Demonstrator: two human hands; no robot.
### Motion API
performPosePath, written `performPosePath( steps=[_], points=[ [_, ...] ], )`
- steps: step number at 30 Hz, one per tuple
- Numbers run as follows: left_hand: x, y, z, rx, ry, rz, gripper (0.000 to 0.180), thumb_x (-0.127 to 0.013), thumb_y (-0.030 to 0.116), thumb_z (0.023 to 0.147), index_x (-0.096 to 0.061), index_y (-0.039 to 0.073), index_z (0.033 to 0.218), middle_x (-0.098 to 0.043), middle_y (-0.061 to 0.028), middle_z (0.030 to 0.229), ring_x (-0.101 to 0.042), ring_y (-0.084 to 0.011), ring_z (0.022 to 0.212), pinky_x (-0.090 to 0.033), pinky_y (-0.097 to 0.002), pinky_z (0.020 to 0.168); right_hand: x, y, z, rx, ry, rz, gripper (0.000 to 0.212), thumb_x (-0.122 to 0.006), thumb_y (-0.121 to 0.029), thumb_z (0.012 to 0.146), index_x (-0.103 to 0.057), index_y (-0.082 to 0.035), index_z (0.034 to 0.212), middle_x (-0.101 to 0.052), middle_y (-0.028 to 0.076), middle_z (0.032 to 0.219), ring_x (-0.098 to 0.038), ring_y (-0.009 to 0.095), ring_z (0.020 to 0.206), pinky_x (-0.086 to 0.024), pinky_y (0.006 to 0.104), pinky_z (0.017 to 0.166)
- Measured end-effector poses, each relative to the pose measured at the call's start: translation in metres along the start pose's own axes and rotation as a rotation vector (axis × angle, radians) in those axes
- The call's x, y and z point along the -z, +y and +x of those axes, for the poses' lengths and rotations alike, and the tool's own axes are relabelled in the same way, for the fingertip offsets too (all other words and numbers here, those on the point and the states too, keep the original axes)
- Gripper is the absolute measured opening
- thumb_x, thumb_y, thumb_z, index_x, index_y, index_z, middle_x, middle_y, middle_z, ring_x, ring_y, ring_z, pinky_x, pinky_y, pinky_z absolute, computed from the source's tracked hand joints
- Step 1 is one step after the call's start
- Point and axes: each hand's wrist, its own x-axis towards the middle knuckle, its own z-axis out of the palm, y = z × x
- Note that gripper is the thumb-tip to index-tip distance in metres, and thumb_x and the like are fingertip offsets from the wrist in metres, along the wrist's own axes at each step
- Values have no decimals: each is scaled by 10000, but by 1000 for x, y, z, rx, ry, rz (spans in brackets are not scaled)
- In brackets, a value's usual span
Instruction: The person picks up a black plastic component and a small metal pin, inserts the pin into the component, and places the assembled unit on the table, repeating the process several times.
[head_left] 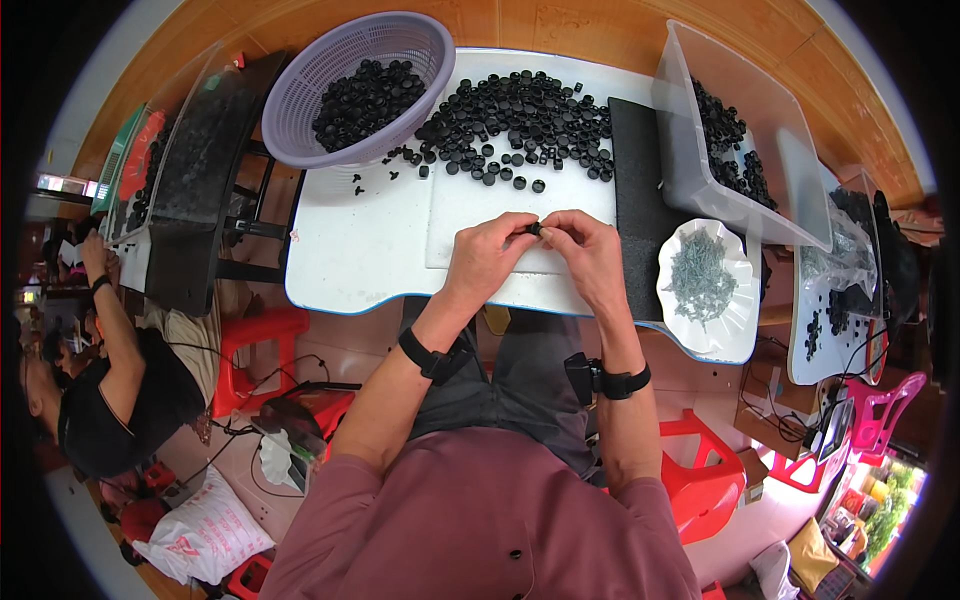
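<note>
My left hand (483, 256) and my right hand (588, 254) meet above the near edge of the white table (350, 250). Between their fingertips is a small black plastic part (533, 228), pinched from both sides. Fingers cover most of it, so its exact shape is hidden. Beyond my hands, a white board (490, 212) lies on the table. A heap of short, round black plastic pieces (520, 105) spreads over its far part, with several strays nearer me. A few tiny black bits (358, 186) lie to the left.
Far left on the table is a purple basket (290, 145) of black pieces. At the right, a clear plastic bin (740, 205) holds more, beside a black mat (640, 180). A fluted white dish (740, 318) contains thin grey slivers. Another person (100, 390) works at the left.
</note>
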Motion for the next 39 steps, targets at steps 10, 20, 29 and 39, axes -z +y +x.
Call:
performPosePath(
  steps=[10, 20, 29, 39],
  points=[
    [5, 0, 3, 74, -68, -54, 261, -778, 73, 892, -749, 32, 1148, -789, -140, 978, -786, -216, 889, -617, -308, 784, -1, -18, -2, 0, -30, -165, 129, -727, -55, 908, -737, 35, 1001, -729, 76, 828, -645, 107, 748, -514, 272, 707],
    [6, -3, 5, 93, -88, -94, 283, -786, 82, 884, -741, 14, 1155, -792, -140, 1010, -785, -216, 924, -619, -306, 817, -1, -23, 1, 154, -53, -410, 140, -679, -90, 935, -742, -9, 1030, -738, 141, 955, -717, 294, 825, -545, 367, 739],
    [9, -2, 7, 169, -122, -241, 284, -809, 87, 869, -762, 6, 1138, -797, -132, 1022, -780, -192, 930, -619, -296, 840, -1, -13, -5, 248, -61, -340, 137, -652, -62, 956, -744, 0, 1038, -724, 154, 1007, -712, 295, 878, -547, 361, 797],
    [5, 0, 6, 284, -73, -259, 207, -780, 62, 904, -773, 3, 1103, -794, -92, 990, -755, -143, 919, -594, -265, 842, 2, 3, -8, 99, -2, 101, 195, -634, -9, 964, -759, 16, 1112, -716, 94, 980, -649, 127, 820, -514, 264, 755]
  ],
)
